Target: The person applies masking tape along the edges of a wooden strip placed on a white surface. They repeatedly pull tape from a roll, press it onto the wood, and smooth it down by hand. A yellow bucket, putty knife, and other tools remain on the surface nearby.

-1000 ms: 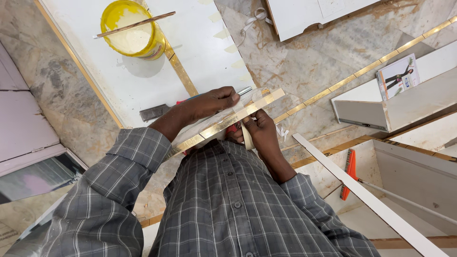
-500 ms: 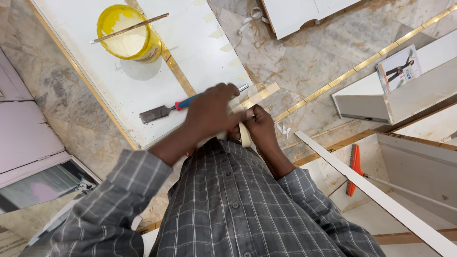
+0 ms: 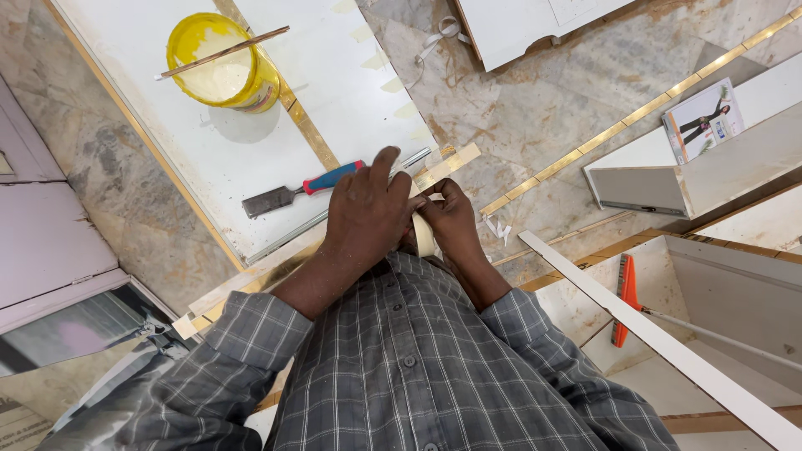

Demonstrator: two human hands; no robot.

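Our left hand [image 3: 363,213] and right hand [image 3: 451,219] close their fingers on a tape roll [image 3: 423,234] over the strip [image 3: 447,163]. We judge it light, thin, tearable; hold the rim.

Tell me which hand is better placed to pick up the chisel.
Left. The left hand lies right beside the chisel handle, while the right hand grips a tape roll farther away.

A carpentry worksite indoors: white panels [image 3: 251,159] and strips [image 3: 668,342] lie on a marble floor [image 3: 535,108], with a chisel [image 3: 301,188], a yellow glue bucket [image 3: 221,63] and unfinished cabinet boxes [image 3: 718,167].
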